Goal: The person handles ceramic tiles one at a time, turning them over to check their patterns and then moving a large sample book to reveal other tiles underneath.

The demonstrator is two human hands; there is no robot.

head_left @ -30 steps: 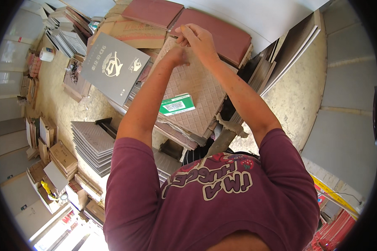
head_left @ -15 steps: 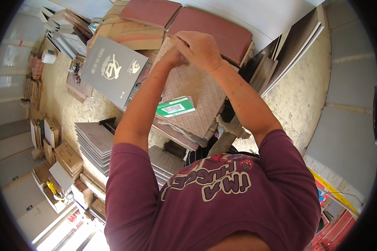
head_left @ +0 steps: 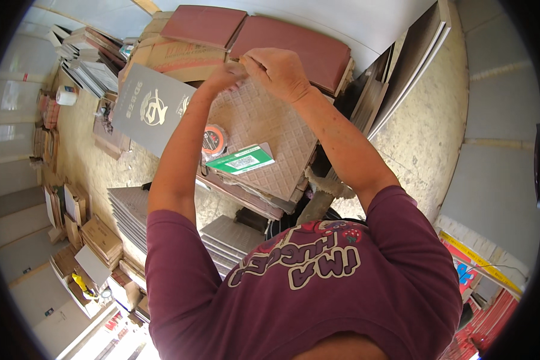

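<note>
1. Tile first: the beige square ceramic tile with a waffle-patterned back [head_left: 264,135] is tipped up on edge in front of you, patterned back toward you, its lower edge resting on a stack of like tiles.
2. Your right hand [head_left: 279,72] has its grip curled over the tile's top edge, fingers clenched on that rim; gripping there looks like what keeps the tile from tipping.
3. Your left hand [head_left: 225,77] meets the same top edge just beside the right. Whether its fingers pinch the tile or only steady it, I cannot tell.
4. Below your grip, a green and white paper label [head_left: 241,160] lies against the tile's back, and a small round roll with an orange rim [head_left: 215,139] sits just left of it, partly behind your left forearm.
5. Beyond your grip lie two dark red flat slabs [head_left: 252,36] on brown cardboard cartons [head_left: 171,54].
6. Left of your grip a grey printed carton [head_left: 153,108] leans tilted; further down on that side stands a stack of grey tiles [head_left: 129,213] on the speckled floor [head_left: 420,132].
</note>
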